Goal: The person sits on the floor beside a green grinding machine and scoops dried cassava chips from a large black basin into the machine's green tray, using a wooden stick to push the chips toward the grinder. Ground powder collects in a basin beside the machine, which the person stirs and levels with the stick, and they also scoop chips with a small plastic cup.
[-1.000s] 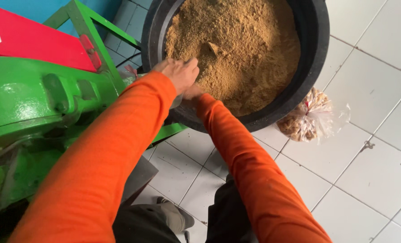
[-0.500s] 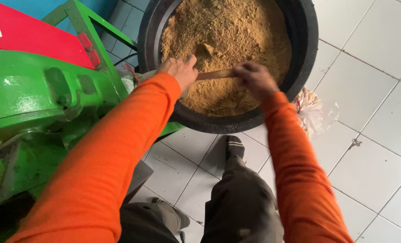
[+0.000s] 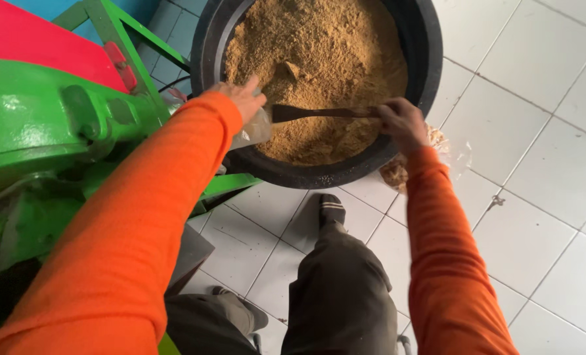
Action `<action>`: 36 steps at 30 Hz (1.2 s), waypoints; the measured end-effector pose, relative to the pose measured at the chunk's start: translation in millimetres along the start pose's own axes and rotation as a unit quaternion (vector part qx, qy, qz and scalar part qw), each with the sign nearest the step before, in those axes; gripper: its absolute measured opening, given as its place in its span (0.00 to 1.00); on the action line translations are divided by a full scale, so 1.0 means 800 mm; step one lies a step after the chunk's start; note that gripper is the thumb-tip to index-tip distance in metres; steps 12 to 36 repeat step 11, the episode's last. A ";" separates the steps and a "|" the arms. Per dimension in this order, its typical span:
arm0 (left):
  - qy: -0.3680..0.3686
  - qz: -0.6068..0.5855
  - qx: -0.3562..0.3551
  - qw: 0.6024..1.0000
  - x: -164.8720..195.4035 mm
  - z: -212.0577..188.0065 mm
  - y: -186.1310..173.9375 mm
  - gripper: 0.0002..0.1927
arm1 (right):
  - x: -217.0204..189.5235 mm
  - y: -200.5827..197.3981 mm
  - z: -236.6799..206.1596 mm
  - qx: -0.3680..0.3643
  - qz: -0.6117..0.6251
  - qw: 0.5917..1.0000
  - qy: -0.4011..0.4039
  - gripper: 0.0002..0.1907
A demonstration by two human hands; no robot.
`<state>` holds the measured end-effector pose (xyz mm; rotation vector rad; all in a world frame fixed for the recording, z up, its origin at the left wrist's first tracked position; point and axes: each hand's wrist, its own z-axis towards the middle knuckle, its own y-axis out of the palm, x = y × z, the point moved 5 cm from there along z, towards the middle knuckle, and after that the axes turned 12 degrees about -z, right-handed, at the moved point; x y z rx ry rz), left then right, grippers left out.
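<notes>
A big black tub (image 3: 424, 72) holds a heap of brown powder (image 3: 326, 52). My right hand (image 3: 401, 121) grips the handle of a dark scoop (image 3: 306, 113), which lies level across the powder near the tub's front rim. Its head reaches toward my left hand (image 3: 240, 98). That hand pinches the mouth of a clear plastic bag (image 3: 253, 128) at the tub's left edge. Both arms wear orange sleeves.
A green and red machine (image 3: 50, 118) on a green frame stands at the left, close against the tub. A filled clear bag (image 3: 437, 151) of brown pieces lies on the white tiled floor (image 3: 536, 131) beside the tub. My legs are below.
My right hand came out from under my left arm and moved right, drawing the scoop level across the powder. My left hand stays at the tub's edge with the bag.
</notes>
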<state>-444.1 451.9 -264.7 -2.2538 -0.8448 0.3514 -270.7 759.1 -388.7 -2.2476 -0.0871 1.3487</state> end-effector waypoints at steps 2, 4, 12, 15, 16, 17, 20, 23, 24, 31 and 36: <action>0.000 -0.065 -0.003 0.998 0.020 -0.017 -0.021 0.35 | 0.028 -0.029 -0.022 0.025 0.087 0.996 -0.013 0.14; -0.025 -0.106 0.009 0.994 0.032 -0.039 -0.047 0.37 | 0.055 -0.036 -0.050 0.028 0.119 0.992 0.000 0.12; 0.044 -0.028 0.149 0.988 0.101 -0.160 -0.115 0.38 | 0.091 -0.005 -0.140 0.150 0.056 0.982 -0.100 0.15; 0.044 -0.028 0.149 0.988 0.101 -0.160 -0.115 0.38 | 0.091 -0.005 -0.140 0.150 0.056 0.982 -0.100 0.15; 0.044 -0.028 0.149 0.988 0.101 -0.160 -0.115 0.38 | 0.091 -0.005 -0.140 0.150 0.056 0.982 -0.100 0.15; 0.044 -0.028 0.149 0.988 0.101 -0.160 -0.115 0.38 | 0.091 -0.005 -0.140 0.150 0.056 0.982 -0.100 0.15; 0.044 -0.028 0.149 0.988 0.101 -0.160 -0.115 0.38 | 0.091 -0.005 -0.140 0.150 0.056 0.982 -0.100 0.15; 0.044 -0.028 0.149 0.988 0.101 -0.160 -0.115 0.38 | 0.091 -0.005 -0.140 0.150 0.056 0.982 -0.100 0.15; 0.044 -0.028 0.149 0.988 0.101 -0.160 -0.115 0.38 | 0.091 -0.005 -0.140 0.150 0.056 0.982 -0.100 0.15; 0.044 -0.028 0.149 0.988 0.101 -0.160 -0.115 0.38 | 0.091 -0.005 -0.140 0.150 0.056 0.982 -0.100 0.15; 0.044 -0.028 0.149 0.988 0.101 -0.160 -0.115 0.38 | 0.091 -0.005 -0.140 0.150 0.056 0.982 -0.100 0.15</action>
